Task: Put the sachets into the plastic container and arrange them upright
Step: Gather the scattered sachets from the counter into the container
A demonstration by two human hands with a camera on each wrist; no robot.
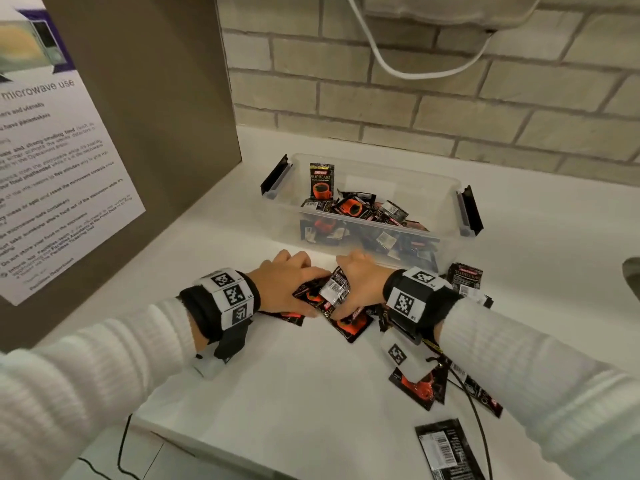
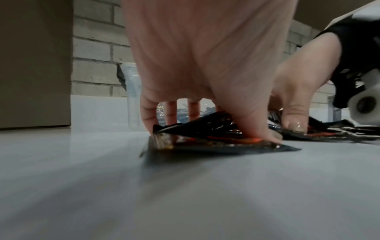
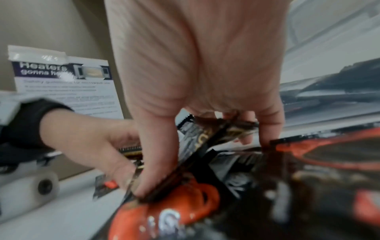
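Note:
A clear plastic container [image 1: 446, 220] with black side clips stands on the white counter, holding a loose heap of black-and-orange coffee sachets [image 1: 353, 209]; one sachet [image 1: 321, 180] stands upright against its back left wall. In front of it both hands gather a bunch of sachets [image 1: 334, 294] lying on the counter. My left hand [image 1: 294, 285] curls its fingers and thumb over the bunch [image 2: 209, 139] from the left. My right hand [image 1: 360, 285] grips it from the right, thumb pressed into the sachets [image 3: 180, 162].
More sachets [image 1: 464, 278] lie scattered on the counter at the right and near the front edge [image 1: 446, 448]. A tall brown panel with a microwave notice [image 1: 52, 168] stands at the left. A brick wall [image 1: 415, 109] runs behind the container, with a white cable hanging.

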